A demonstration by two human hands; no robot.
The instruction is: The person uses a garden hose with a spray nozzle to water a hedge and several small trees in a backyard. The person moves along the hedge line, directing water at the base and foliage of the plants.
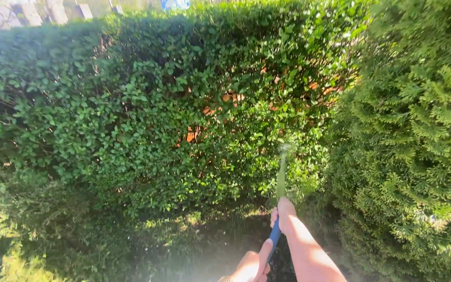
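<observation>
A blue garden hose [274,239] runs up the lower middle of the view, a slim, smooth tube seen only for a short length between the two hands. From its far end a narrow jet of water [281,175] shoots forward and slightly upward, pale and misty, breaking into spray against the leaves ahead.

The right hand [284,213] grips the hose near its outlet, fingers wrapped tight around it and the thumb apparently pressed over the opening, though glare makes that hard to confirm. Its bare forearm stretches from the bottom edge up to the hand, nearly straight. The left hand [252,265] sits lower and closer to the body, fingers curled around the hose further back, partly cut off by the bottom of the frame.

Directly ahead stands a dense broadleaf hedge [157,115], small glossy leaves lit by sun, with orange-brown patches showing through gaps near its middle. On the right a feathery conifer shrub [418,146] crowds in close beside the right arm. Between the hedge foot and the hands lies a shaded strip of ground [204,245], hazy with mist, the only open room.
</observation>
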